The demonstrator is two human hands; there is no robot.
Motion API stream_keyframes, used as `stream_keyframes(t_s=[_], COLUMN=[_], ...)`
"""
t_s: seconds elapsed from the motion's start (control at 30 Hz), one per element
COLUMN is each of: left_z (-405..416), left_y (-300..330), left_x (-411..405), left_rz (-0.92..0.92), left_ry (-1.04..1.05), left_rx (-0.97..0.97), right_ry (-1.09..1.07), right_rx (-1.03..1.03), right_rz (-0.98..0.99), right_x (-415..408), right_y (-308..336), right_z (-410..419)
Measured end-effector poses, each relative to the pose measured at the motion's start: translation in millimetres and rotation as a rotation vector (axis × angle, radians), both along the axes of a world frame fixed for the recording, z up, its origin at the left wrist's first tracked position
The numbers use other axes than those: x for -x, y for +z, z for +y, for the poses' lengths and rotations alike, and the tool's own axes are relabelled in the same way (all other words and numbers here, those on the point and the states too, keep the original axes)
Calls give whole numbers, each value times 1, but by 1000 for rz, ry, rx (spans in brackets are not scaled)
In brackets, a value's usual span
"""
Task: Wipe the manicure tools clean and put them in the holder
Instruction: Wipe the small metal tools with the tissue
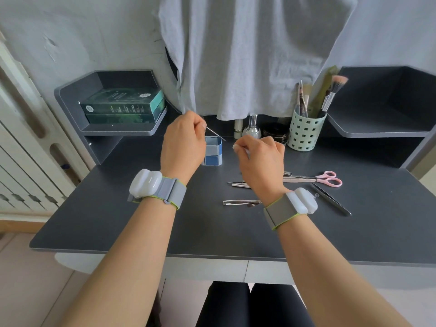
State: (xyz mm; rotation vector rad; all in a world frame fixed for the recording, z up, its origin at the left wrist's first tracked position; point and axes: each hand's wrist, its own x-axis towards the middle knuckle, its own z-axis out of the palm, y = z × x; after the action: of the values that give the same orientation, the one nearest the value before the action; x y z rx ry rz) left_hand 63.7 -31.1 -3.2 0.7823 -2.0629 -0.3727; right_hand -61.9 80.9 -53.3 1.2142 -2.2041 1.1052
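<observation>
Now your left hand [184, 142] pinches a thin metal tool [215, 134] by its upper end, the point slanting down over the blue checked holder [213, 152] near the desk's [118, 220] back edge. It looks light, stiff, slick and sharp, so grip mid-shaft. Your right hand [259, 159] is closed on something whitish, probably a wipe; I cannot tell. Toward the right edge lie tweezers [240, 202], pink scissors [328, 178] and a dark pointed tool [331, 202].

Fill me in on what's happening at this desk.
A person sits at a dark desk. The left hand pinches a thin metal tool above a blue checked holder; the right hand pinches something small and white. Pink-handled scissors, tweezers and other tools still lie on the desk.
</observation>
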Motion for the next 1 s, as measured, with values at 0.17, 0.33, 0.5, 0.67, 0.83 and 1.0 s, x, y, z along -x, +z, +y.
stream_keyframes(t_s=[0.17, 0.33, 0.5, 0.67, 0.83, 1.0], left_z=[-5, -9, -10, -13, -16, -16], left_y=[4, 3, -3, -11, -16, -21], left_x=[5, 11, 17, 25, 30, 31], left_rz=[-45, -112, -196, -284, -362, -424], left_ry=[85, 114, 148, 143, 148, 152], left_rx=[109, 165, 167, 195, 202, 215], right_ry=[9, 6, 12, 5, -6, -6], right_rx=[2, 3, 1, 1, -10, -15], right_rz=[1, -8, -6, -17, -39, -43], right_x=[2, 7, 12, 18, 22, 25], right_y=[2, 4, 1, -3, -4, -5], right_z=[-7, -12, -16, -17, -17, -16])
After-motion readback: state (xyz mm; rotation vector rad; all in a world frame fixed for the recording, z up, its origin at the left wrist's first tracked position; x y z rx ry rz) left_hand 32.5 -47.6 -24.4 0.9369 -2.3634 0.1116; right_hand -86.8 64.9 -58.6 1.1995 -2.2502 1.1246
